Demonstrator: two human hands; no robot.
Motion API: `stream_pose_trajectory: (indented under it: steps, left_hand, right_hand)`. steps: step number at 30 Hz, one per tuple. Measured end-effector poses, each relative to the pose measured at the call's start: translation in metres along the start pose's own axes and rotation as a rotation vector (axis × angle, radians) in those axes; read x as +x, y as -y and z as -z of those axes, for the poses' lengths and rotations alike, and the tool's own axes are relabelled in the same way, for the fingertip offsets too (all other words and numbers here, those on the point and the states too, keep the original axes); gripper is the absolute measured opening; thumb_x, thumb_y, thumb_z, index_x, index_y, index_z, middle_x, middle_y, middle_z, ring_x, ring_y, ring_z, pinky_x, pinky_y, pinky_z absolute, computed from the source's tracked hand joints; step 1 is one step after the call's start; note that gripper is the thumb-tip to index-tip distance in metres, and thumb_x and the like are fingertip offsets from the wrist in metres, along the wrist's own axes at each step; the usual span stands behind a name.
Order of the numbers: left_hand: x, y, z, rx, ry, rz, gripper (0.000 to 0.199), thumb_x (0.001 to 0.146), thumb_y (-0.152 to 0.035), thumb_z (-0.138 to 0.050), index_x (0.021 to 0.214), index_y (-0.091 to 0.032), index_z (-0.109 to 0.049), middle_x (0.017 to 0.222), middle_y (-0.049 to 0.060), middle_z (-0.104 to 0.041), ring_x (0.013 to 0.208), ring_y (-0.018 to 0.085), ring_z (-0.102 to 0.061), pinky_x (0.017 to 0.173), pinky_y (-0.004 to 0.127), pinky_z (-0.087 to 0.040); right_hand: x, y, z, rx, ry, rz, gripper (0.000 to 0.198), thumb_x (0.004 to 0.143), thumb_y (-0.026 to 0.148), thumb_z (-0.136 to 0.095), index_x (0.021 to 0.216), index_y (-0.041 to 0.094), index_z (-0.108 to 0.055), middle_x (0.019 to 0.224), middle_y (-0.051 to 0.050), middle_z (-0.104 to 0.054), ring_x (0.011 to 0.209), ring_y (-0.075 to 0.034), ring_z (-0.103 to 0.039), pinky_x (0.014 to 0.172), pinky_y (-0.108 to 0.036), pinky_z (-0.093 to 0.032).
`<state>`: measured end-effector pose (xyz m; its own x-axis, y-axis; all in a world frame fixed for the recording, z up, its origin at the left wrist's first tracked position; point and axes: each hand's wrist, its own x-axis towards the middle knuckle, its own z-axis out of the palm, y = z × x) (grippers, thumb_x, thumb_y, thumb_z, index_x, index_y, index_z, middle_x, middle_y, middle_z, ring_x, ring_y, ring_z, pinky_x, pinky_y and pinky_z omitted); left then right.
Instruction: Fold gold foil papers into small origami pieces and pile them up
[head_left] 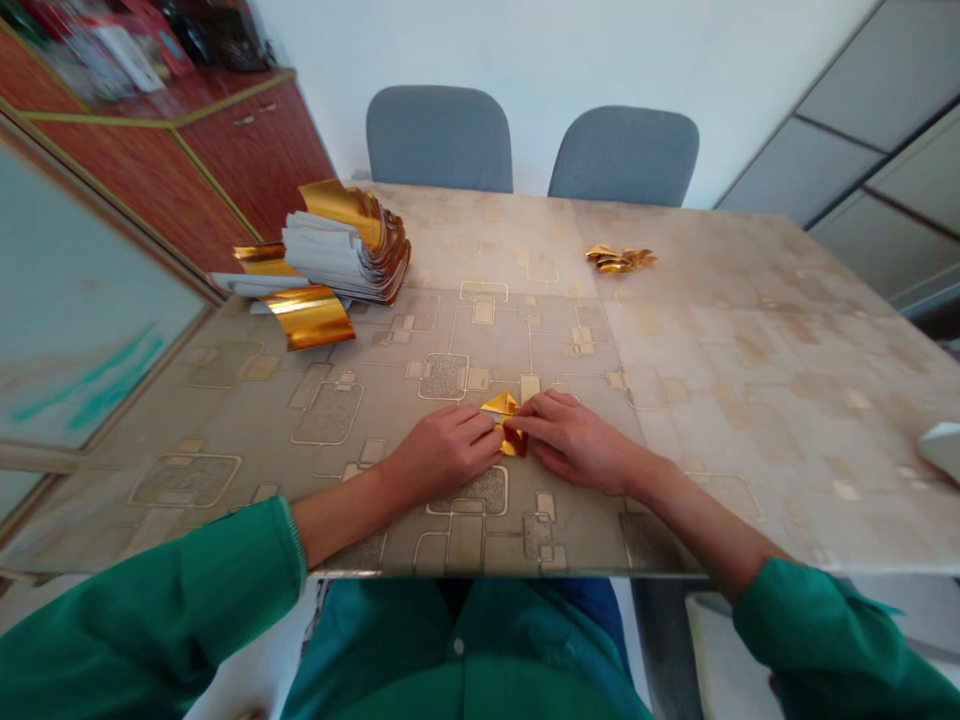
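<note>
A small piece of gold foil paper (513, 442), partly folded, lies on the patterned tablecloth (442, 376) near the table's front edge. My left hand (450, 447) grips its left side, the fingers curled together. From the right, my right hand (574, 440) presses on the same paper with thumb and fingertips closed at its edge. A pointed gold flap sticks up on the far side, between the hands. My fingers cover part of the paper, so its full shape is hidden.
A thick stack of gold and white-backed sheets (322, 258) stands at the back left, with a loose curled gold sheet (311, 317) before it. Several folded gold pieces (619, 259) lie at the back right. Two grey chairs (439, 140) stand behind the table. A white object (942, 450) sits at the right edge.
</note>
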<state>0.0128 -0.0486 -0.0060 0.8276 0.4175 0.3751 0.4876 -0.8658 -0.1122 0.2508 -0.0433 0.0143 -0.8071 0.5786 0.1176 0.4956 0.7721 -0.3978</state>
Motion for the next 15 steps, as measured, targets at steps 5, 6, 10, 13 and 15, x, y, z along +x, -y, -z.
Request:
stream_pose_trajectory:
  steps: [5,6,10,13,15]
  left_hand:
    - [-0.0015,-0.0009,-0.0021,0.004,-0.068,0.021,0.023,0.097,-0.018,-0.049,0.08,-0.015,-0.065,0.074,0.003,-0.063,0.069,0.016,-0.059,0.062,0.027,-0.045]
    - [-0.0021,-0.0009,-0.0023,-0.003,-0.074,0.033,0.023,0.097,-0.018,-0.049,0.081,-0.015,-0.065,0.075,0.003,-0.064,0.07,0.016,-0.059,0.063,0.027,-0.045]
    - [-0.0029,-0.0006,-0.0003,-0.038,-0.066,0.047,0.024,0.099,-0.02,-0.047,0.085,-0.015,-0.067,0.077,0.003,-0.066,0.072,0.016,-0.061,0.065,0.027,-0.047]
    - [-0.0018,-0.0004,0.0035,-0.051,-0.026,0.043,0.026,0.1,-0.03,-0.048,0.09,-0.015,-0.066,0.081,0.004,-0.066,0.075,0.017,-0.062,0.067,0.028,-0.048]
    - [-0.0007,-0.0008,0.0055,-0.034,0.014,0.034,0.029,0.099,-0.039,-0.049,0.09,-0.016,-0.065,0.083,0.004,-0.065,0.077,0.018,-0.062,0.066,0.029,-0.048]
  right_hand:
    - [-0.0016,-0.0063,0.0039,-0.012,0.015,0.023,0.034,0.087,0.012,-0.055,0.12,0.02,-0.058,0.117,-0.009,-0.063,0.107,-0.022,-0.054,0.094,-0.04,-0.041]
    - [-0.0014,-0.0065,0.0036,-0.01,0.007,0.019,0.03,0.088,0.015,-0.056,0.118,0.02,-0.058,0.116,-0.009,-0.063,0.106,-0.022,-0.055,0.093,-0.039,-0.041]
    - [0.0005,-0.0061,0.0014,-0.054,-0.023,0.02,0.016,0.094,0.023,-0.054,0.107,0.02,-0.063,0.11,-0.009,-0.066,0.101,-0.021,-0.057,0.09,-0.037,-0.042]
    - [0.0015,-0.0073,0.0008,-0.115,-0.026,0.066,0.018,0.097,0.025,-0.051,0.106,0.021,-0.066,0.11,-0.009,-0.066,0.1,-0.021,-0.057,0.09,-0.038,-0.041]
    - [0.0018,-0.0088,0.0012,-0.133,-0.022,0.082,0.02,0.098,0.026,-0.049,0.106,0.022,-0.068,0.11,-0.008,-0.066,0.1,-0.021,-0.057,0.09,-0.038,-0.042]
